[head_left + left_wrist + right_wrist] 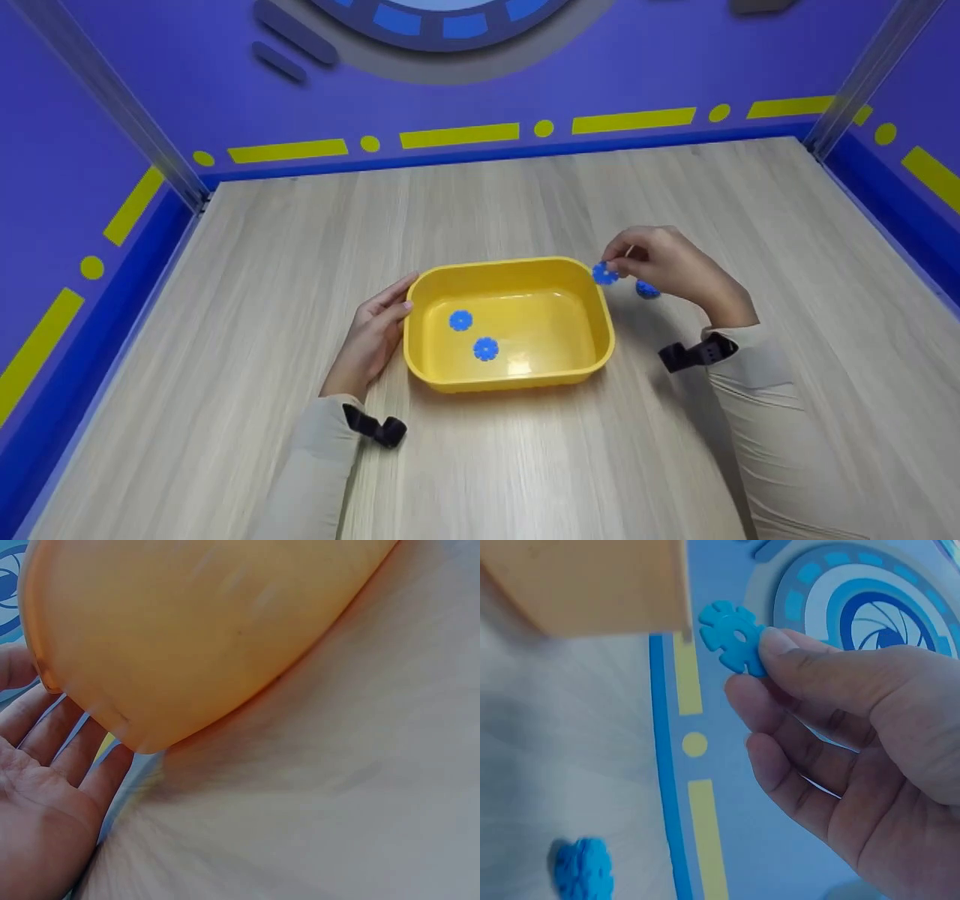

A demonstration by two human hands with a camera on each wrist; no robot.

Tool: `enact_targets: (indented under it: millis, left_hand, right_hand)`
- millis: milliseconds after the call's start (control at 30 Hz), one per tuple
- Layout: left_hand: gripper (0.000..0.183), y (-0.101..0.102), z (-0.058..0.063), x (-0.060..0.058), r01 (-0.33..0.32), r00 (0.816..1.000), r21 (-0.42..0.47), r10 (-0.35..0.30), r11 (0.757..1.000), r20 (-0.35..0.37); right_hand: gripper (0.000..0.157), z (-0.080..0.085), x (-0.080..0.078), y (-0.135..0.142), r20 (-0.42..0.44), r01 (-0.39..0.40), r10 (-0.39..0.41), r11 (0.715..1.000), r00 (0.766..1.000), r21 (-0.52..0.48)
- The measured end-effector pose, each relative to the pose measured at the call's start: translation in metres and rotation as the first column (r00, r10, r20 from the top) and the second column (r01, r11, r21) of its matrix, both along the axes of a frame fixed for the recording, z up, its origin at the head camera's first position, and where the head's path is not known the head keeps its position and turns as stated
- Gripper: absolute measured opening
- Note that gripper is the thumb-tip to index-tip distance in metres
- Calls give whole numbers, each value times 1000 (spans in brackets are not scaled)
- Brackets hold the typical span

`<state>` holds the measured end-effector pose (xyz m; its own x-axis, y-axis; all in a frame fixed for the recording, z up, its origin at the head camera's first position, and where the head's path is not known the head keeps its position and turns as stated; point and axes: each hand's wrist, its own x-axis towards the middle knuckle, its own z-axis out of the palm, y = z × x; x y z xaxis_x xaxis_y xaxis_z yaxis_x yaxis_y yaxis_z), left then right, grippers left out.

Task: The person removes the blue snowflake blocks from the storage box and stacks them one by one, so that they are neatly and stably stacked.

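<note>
A yellow plastic bin (510,385) stands on the table with two blue snowflake discs lying inside, one disc (460,320) behind the other disc (486,349). My left hand (373,331) holds the bin's left end, thumb at the rim and fingers along the outer wall (187,652). Between thumb and index finger, my right hand (664,259) pinches a notched blue snowflake disc (731,636) with a hole in its middle. That disc is at the bin's back right corner, overlapping the rim in the head view. Below the right hand lies a clump of blue snowflake discs (584,870).
The wood-grain table (315,240) reaches back to a purple wall (450,105) with yellow markings. Side panels with metal corner posts (120,105) close off the left and right. Each sleeve carries a black wrist camera (375,427).
</note>
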<state>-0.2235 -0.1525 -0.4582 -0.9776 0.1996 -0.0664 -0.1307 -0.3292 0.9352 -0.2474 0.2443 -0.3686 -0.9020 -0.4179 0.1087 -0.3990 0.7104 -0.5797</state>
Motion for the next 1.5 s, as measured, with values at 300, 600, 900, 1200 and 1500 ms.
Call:
enact_targets:
  millis: [300, 600, 900, 1200, 1500]
  left_hand:
    - [52, 0, -2, -1, -6, 1000, -3, 6, 1000, -5]
    - [53, 0, -3, -1, -11, 1000, -14, 12, 1000, 9]
    - [52, 0, -3, -1, -8, 1000, -8, 8, 1000, 10]
    - [52, 0, -1, 0, 1, 1000, -16, -1, 1000, -8]
    - [52, 0, 0, -1, -2, 1000, -5, 2, 1000, -6]
  right_hand:
    - [9, -14, -3, 22, 69, 66, -65, 998, 995, -7]
    - [12, -29, -7, 42, 126, 171, -173, 985, 977, 25]
    - [16, -35, -10, 51, 162, 247, -247, 969, 955, 19]
    - [19, -38, -11, 55, 175, 293, -296, 955, 939, 42]
    - [20, -39, -13, 58, 192, 294, -298, 955, 935, 50]
